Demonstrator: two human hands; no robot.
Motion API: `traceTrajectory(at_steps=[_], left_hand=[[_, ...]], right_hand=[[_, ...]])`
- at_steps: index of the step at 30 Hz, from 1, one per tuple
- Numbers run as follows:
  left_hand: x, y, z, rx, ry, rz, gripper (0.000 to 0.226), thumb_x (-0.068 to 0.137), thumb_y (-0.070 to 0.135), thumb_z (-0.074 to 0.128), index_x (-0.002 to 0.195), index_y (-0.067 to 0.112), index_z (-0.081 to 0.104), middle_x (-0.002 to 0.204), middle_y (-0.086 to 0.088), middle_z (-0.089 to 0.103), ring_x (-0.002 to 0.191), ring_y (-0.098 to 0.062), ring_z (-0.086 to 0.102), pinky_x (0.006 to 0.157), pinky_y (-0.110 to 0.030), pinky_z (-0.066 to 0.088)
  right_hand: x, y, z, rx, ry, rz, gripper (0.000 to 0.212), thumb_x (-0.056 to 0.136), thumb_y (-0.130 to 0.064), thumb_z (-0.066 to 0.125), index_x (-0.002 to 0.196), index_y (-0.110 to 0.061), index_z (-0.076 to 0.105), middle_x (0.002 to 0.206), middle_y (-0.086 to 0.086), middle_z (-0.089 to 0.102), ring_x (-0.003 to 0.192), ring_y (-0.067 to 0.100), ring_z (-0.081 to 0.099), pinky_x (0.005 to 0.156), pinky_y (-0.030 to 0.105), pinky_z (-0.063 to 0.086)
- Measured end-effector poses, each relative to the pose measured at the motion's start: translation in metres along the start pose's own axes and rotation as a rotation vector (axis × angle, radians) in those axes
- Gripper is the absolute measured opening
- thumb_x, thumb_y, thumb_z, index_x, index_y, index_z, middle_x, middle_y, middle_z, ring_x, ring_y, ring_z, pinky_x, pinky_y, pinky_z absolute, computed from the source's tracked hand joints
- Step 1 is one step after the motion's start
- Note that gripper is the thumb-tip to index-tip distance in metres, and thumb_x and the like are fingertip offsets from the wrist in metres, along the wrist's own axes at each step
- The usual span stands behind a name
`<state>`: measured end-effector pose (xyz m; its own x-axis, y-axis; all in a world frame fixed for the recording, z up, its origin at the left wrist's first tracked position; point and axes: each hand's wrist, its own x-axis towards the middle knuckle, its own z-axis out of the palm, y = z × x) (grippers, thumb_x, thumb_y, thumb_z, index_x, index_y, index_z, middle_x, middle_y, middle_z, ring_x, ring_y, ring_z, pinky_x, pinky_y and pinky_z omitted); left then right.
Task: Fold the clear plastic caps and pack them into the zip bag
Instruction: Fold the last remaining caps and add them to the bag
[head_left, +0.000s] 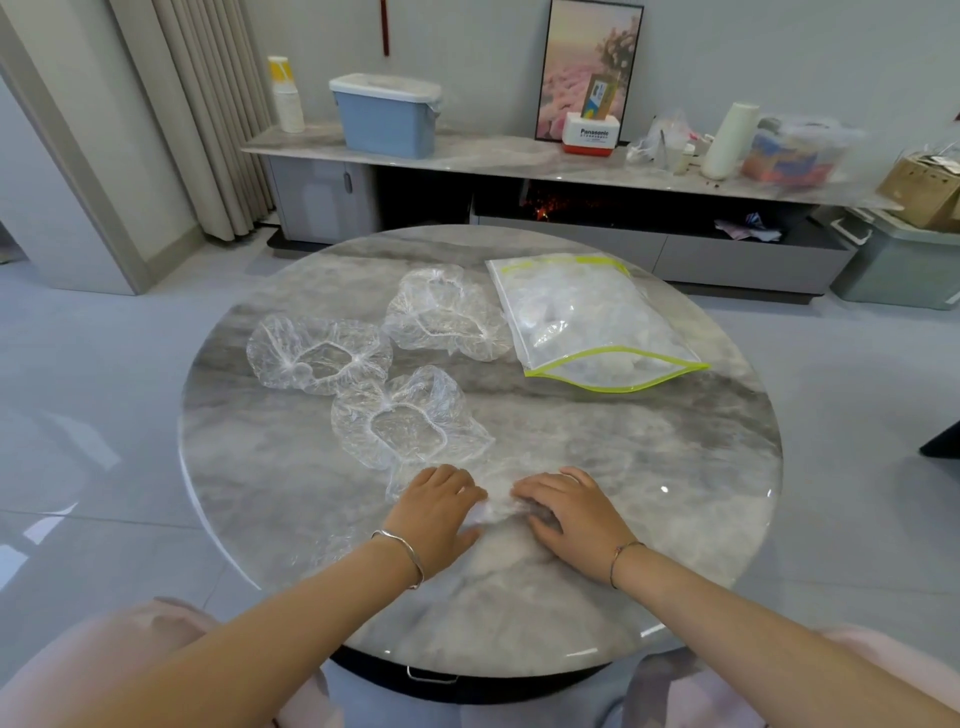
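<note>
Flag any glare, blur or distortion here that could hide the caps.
Head view: wide-angle bowing curves the sideboard; glare streaks the floor at left and dots the table near its rim; the clutter at the sideboard's right end is smeared; the cap under the left hand and right hand barely separates from the marble.

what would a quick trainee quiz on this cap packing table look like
1. True or false: the zip bag is sealed shut.
2. How many spread caps lie untouched on the table?
3. Which presses the nearest cap? A left hand only; B right hand only; C both.
Key: 1 false, its mouth gapes; 2 three; 3 C.
</note>
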<state>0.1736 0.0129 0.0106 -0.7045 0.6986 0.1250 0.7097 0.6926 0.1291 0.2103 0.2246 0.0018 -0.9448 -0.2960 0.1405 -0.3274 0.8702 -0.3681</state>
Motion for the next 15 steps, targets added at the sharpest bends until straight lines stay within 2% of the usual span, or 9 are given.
traceTrajectory(at_steps=[2, 3, 5, 7, 10, 13, 15], left_hand=[[0.003, 0.0, 0.001, -0.038, -0.021, -0.042, 0.034, 0.093, 0.04, 0.046, 0.121, 0.024, 0.056, 0.117, 0.004, 0.055, 0.115, -0.018, 0.046, 0.1, -0.026, 0.029], [0.004, 0.0, 0.002, -0.067, -0.014, -0.07, 0.034, 0.095, 0.041, 0.044, 0.122, 0.024, 0.055, 0.117, 0.004, 0.056, 0.116, -0.017, 0.043, 0.1, -0.024, 0.026], [0.006, 0.004, 0.001, -0.134, 0.002, -0.138, 0.034, 0.095, 0.046, 0.042, 0.116, 0.023, 0.058, 0.106, 0.002, 0.059, 0.106, -0.016, 0.045, 0.096, -0.023, 0.028], [0.006, 0.005, -0.003, -0.239, -0.017, -0.251, 0.036, 0.094, 0.049, 0.043, 0.111, 0.023, 0.059, 0.096, 0.0, 0.058, 0.095, -0.017, 0.049, 0.086, -0.022, 0.031], [0.006, 0.006, -0.004, -0.323, -0.037, -0.316, 0.035, 0.092, 0.049, 0.048, 0.109, 0.021, 0.06, 0.099, 0.001, 0.064, 0.097, -0.017, 0.056, 0.082, -0.024, 0.034], [0.006, 0.007, -0.003, -0.365, -0.028, -0.36, 0.032, 0.09, 0.046, 0.053, 0.111, 0.023, 0.059, 0.098, 0.002, 0.064, 0.096, -0.016, 0.057, 0.083, -0.023, 0.038], [0.005, 0.005, -0.002, -0.286, 0.031, -0.273, 0.031, 0.088, 0.04, 0.058, 0.115, 0.024, 0.056, 0.102, 0.004, 0.059, 0.099, -0.016, 0.056, 0.085, -0.024, 0.039]], right_hand=[[0.003, 0.0, -0.001, 0.076, 0.01, 0.045, 0.02, 0.089, -0.019, 0.058, 0.106, -0.021, 0.07, 0.111, -0.009, 0.068, 0.103, 0.009, 0.06, 0.097, 0.012, 0.024], [0.004, 0.0, -0.003, 0.154, 0.027, 0.091, 0.015, 0.088, -0.019, 0.06, 0.098, -0.02, 0.072, 0.101, -0.008, 0.071, 0.094, 0.01, 0.062, 0.09, 0.012, 0.032], [0.004, 0.0, -0.008, 0.363, 0.042, 0.23, 0.009, 0.088, -0.016, 0.063, 0.087, -0.019, 0.071, 0.083, -0.009, 0.07, 0.078, 0.006, 0.062, 0.076, 0.013, 0.041], [0.001, -0.001, -0.011, 0.538, 0.04, 0.331, 0.012, 0.086, -0.01, 0.064, 0.081, -0.02, 0.067, 0.069, -0.008, 0.064, 0.065, 0.006, 0.056, 0.068, 0.018, 0.044], [-0.002, -0.003, -0.009, 0.595, 0.021, 0.406, 0.015, 0.084, -0.007, 0.065, 0.076, -0.02, 0.063, 0.058, -0.009, 0.061, 0.053, 0.002, 0.051, 0.06, 0.017, 0.043], [-0.001, -0.003, -0.005, 0.576, 0.037, 0.448, 0.012, 0.082, -0.009, 0.067, 0.077, -0.019, 0.062, 0.061, -0.009, 0.061, 0.053, -0.002, 0.05, 0.061, 0.018, 0.043], [0.001, -0.003, -0.004, 0.547, 0.055, 0.457, 0.014, 0.081, -0.012, 0.069, 0.075, -0.023, 0.061, 0.066, -0.008, 0.059, 0.054, -0.002, 0.049, 0.062, 0.018, 0.042]])
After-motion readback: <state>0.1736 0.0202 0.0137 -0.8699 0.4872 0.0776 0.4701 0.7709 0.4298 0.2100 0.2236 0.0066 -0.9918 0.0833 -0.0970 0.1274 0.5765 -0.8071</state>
